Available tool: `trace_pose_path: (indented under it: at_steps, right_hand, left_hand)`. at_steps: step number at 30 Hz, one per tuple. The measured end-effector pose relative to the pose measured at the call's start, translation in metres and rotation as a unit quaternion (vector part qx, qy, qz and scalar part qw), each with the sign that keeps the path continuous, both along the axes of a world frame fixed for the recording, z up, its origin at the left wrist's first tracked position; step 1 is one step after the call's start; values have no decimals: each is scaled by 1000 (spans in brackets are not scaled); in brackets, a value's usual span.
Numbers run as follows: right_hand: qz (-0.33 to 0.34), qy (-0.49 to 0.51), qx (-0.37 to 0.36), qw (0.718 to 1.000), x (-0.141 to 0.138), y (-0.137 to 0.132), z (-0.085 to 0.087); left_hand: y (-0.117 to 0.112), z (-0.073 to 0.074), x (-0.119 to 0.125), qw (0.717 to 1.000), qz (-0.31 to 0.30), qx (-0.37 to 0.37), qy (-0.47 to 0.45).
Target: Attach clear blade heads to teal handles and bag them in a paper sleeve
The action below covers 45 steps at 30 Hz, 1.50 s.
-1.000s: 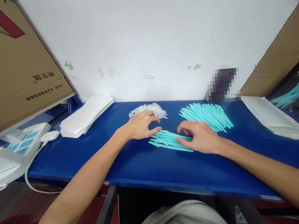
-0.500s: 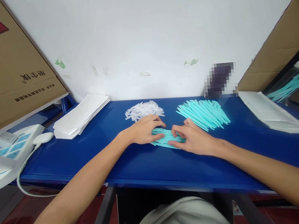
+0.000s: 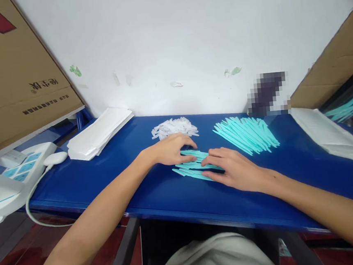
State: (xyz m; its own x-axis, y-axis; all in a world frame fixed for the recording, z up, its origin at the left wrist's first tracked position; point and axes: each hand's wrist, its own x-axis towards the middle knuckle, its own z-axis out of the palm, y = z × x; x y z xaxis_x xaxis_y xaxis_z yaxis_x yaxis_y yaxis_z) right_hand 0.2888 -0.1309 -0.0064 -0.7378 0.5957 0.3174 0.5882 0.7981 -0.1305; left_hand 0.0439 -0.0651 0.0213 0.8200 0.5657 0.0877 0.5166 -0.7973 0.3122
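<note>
Several thin teal plastic sticks [image 3: 195, 173] with tapered ends lie loosely spread on the blue table in front of me. My left hand [image 3: 175, 149] rests at their left end, thumb and fingers apart on either side of some of them. From the right, my right hand [image 3: 229, 167] touches the sticks with its fingers spread, covering their right ends. A pile of similar teal sticks [image 3: 246, 134] lies just beyond my right hand. Behind my left hand is a heap of small whitish translucent pieces [image 3: 176, 126].
White paper sleeves [image 3: 99, 133] are stacked at the left, near a power strip [image 3: 28, 166] and a white cable plug [image 3: 55, 158]. Another white sleeve [image 3: 334, 133] lies at the right, beside a clear container of teal sticks [image 3: 351, 102]. Cardboard boxes [image 3: 19, 72] flank the table [image 3: 157, 200].
The sticks under my hands have spread apart, some lying nearer the table's front. My right hand has opened from curled fingers to spread ones. The view has shifted slightly.
</note>
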Motion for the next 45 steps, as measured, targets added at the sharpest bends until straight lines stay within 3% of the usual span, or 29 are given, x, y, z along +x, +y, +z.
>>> trace_pose_path:
  at_steps: [7, 17, 26, 31, 36, 41, 45]
  right_hand:
    - [-21, -33, -26, 999, 0, 2, 4]
    - [-44, -10, -33, 998, 3, 4, 1]
    - [-10, -20, -73, 997, 2, 0, 5]
    - [-6, -52, -82, 995, -1, -5, 11]
    - [9, -72, -77, 994, -7, -11, 17]
    - [-20, -17, -39, 999, -1, -5, 14]
    - [-28, -22, -36, 999, 5, 1, 11]
  left_hand:
    - [-3, 6, -4, 999, 29, -23, 30]
    - [-1, 1, -7, 996, 55, -36, 58]
    - [-3, 5, -10, 994, 64, -52, 69]
    - [-2, 0, -8, 994, 61, -48, 73]
    - [-3, -2, -5, 994, 48, -47, 83]
    - [-4, 4, -6, 992, 66, -62, 84]
    - [-3, 5, -8, 993, 78, -29, 79]
